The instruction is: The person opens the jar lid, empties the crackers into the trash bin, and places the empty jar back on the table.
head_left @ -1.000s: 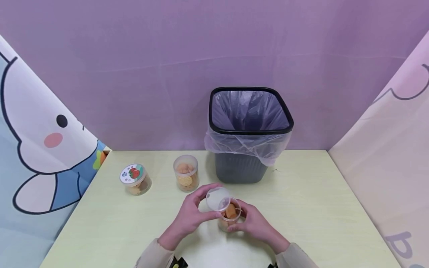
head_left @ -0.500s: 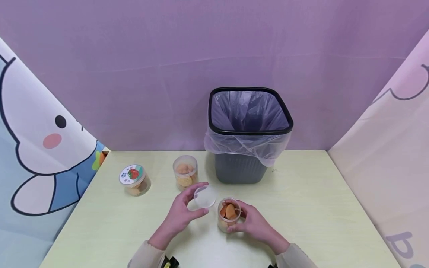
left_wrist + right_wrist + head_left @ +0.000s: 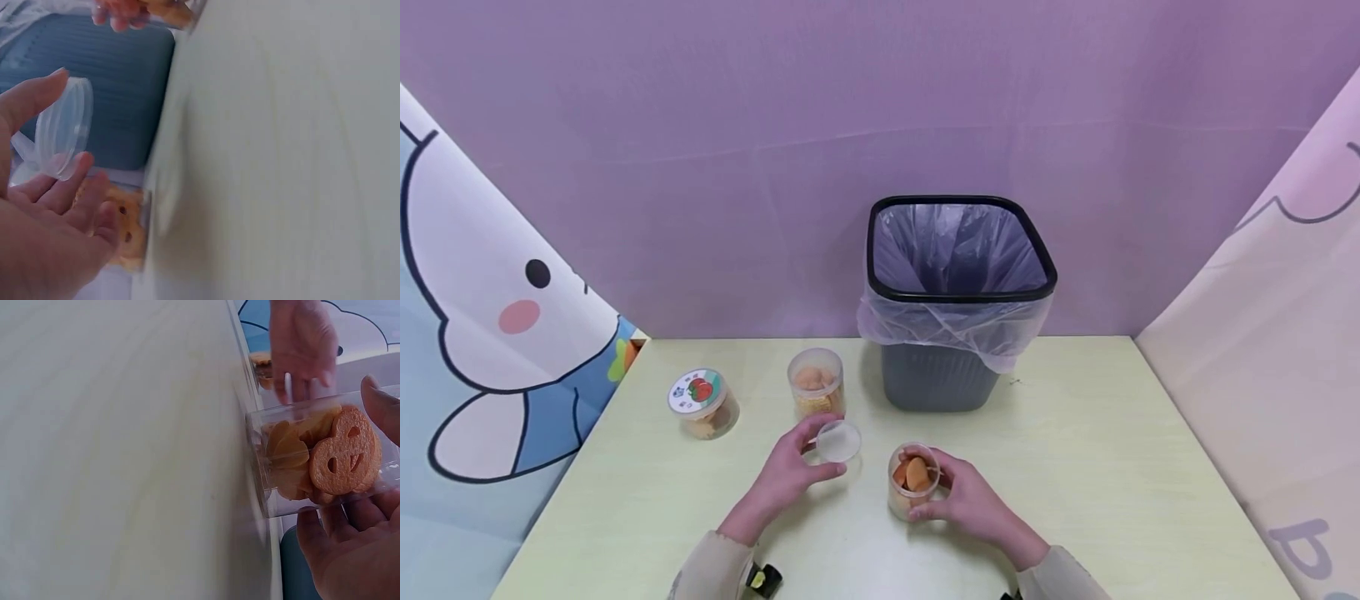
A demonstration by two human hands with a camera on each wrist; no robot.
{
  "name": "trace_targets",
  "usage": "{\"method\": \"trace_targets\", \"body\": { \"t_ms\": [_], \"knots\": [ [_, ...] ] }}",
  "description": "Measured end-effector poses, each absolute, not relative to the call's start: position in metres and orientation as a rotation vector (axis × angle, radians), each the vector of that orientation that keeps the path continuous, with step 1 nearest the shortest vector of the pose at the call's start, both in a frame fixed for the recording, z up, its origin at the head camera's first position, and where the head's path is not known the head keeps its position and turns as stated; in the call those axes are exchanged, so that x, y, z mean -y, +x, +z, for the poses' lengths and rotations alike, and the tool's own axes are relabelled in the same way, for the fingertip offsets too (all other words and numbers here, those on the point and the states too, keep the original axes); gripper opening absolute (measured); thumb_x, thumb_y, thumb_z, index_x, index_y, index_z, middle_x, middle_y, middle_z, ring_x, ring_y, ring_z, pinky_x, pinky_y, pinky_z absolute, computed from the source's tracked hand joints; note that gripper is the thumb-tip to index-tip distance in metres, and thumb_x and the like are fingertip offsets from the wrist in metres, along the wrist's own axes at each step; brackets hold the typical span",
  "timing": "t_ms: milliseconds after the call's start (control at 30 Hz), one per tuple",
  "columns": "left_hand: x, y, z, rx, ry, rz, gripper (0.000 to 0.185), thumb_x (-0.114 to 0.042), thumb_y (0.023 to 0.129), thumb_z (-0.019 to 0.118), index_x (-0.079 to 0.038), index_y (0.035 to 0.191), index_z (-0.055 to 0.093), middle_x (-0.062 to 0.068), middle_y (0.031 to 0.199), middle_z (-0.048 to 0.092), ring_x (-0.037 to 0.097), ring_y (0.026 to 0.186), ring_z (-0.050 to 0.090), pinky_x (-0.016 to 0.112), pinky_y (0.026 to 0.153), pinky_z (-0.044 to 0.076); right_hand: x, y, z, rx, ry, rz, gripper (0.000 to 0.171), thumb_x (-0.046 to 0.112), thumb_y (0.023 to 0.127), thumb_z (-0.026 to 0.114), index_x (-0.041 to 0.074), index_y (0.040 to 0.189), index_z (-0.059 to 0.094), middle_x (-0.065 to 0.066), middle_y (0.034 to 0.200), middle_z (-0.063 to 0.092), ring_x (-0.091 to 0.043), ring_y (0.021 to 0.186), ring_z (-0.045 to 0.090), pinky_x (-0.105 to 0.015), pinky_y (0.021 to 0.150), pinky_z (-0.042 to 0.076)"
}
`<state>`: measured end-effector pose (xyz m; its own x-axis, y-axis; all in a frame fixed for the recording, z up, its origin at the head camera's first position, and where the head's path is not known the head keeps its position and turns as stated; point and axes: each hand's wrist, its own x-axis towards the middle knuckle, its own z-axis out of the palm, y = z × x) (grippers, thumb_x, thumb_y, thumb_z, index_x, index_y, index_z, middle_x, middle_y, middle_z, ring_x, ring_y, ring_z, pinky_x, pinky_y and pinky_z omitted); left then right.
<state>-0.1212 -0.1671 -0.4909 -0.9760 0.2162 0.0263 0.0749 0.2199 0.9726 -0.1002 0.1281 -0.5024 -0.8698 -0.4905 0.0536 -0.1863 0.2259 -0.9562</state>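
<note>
One clear jar (image 3: pixel 913 482), orange biscuits, uncapped | right hand (image 3: pixel 972 503) grips it | left hand (image 3: pixel 790 472) pinches lid (image 3: pixel 838 441)

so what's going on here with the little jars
A person sits at a pale table. The right hand grips an open clear jar of orange biscuits standing on the table. The left hand pinches its clear lid, off to the jar's left. Two more jars stand behind, beside a lined bin.
</note>
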Motion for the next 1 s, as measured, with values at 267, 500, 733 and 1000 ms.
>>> {"method": "trace_targets", "body": {
  "t_ms": [267,500,733,1000],
  "knots": [
    [0.173,-0.13,-0.509,-2.366,0.305,1.682,0.064,-0.008,0.073,0.087,-0.009,0.132,0.061,0.008,0.135,0.059,0.03,0.122,0.053,0.051,0.104,0.038,-0.128,-0.101,-0.502,-2.224,-0.66,-1.696,0.075,0.016,0.071,0.089,0.026,0.138,0.058,0.006,0.14,0.057,-0.02,0.124,0.054,-0.031,0.104,0.041],
    [0.169,-0.133,-0.508,-2.485,0.406,1.494,0.064,-0.009,0.072,0.088,-0.01,0.13,0.06,0.01,0.136,0.058,0.034,0.131,0.048,0.055,0.109,0.035,-0.128,-0.102,-0.502,-2.235,-0.662,-1.695,0.074,0.017,0.072,0.089,0.023,0.138,0.058,0.0,0.14,0.057,-0.023,0.123,0.055,-0.032,0.104,0.042],
    [0.168,-0.133,-0.507,-2.593,0.453,1.355,0.065,-0.012,0.07,0.09,-0.012,0.128,0.061,0.01,0.134,0.058,0.034,0.129,0.049,0.055,0.107,0.037,-0.128,-0.1,-0.5,-2.228,-0.641,-1.688,0.075,0.017,0.071,0.089,0.026,0.138,0.058,0.005,0.14,0.057,-0.02,0.125,0.054,-0.032,0.105,0.041],
    [0.17,-0.132,-0.506,-2.575,0.419,1.377,0.066,-0.011,0.071,0.089,-0.013,0.131,0.061,0.009,0.138,0.055,0.035,0.133,0.045,0.055,0.111,0.031,-0.128,-0.1,-0.5,-2.227,-0.619,-1.688,0.075,0.018,0.071,0.09,0.028,0.138,0.058,0.009,0.139,0.057,-0.019,0.124,0.054,-0.031,0.104,0.042]
  ]
}}
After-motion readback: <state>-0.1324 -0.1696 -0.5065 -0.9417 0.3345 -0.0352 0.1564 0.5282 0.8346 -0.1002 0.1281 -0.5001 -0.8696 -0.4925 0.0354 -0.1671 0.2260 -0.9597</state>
